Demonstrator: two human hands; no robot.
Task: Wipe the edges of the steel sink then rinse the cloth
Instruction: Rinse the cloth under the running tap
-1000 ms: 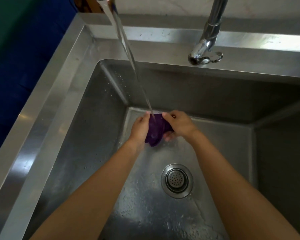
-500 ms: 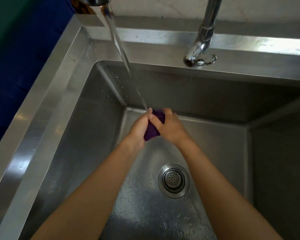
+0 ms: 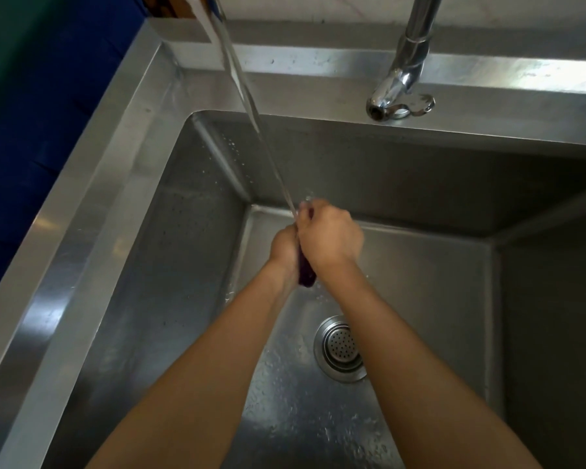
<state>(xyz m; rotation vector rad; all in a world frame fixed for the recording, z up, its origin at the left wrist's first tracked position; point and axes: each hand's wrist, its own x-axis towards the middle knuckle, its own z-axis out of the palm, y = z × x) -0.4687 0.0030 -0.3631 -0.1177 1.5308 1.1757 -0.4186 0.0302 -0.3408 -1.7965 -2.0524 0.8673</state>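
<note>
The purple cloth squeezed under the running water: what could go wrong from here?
The water stream lands on the fingers of the right hand, so it may splash onto the sink rim. The purple cloth is bunched tight between that hand and the left hand; its folded inside may not rinse well. If the grip slips, the cloth could drop over the drain strainer and slow drainage.

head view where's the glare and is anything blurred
Head view: glare is strongest on the sink back ledge at far right, with a paler streak down its left rim; the basin's right wall is in shadow; the left hand and right hand gripping the purple cloth look slightly soft.
</note>
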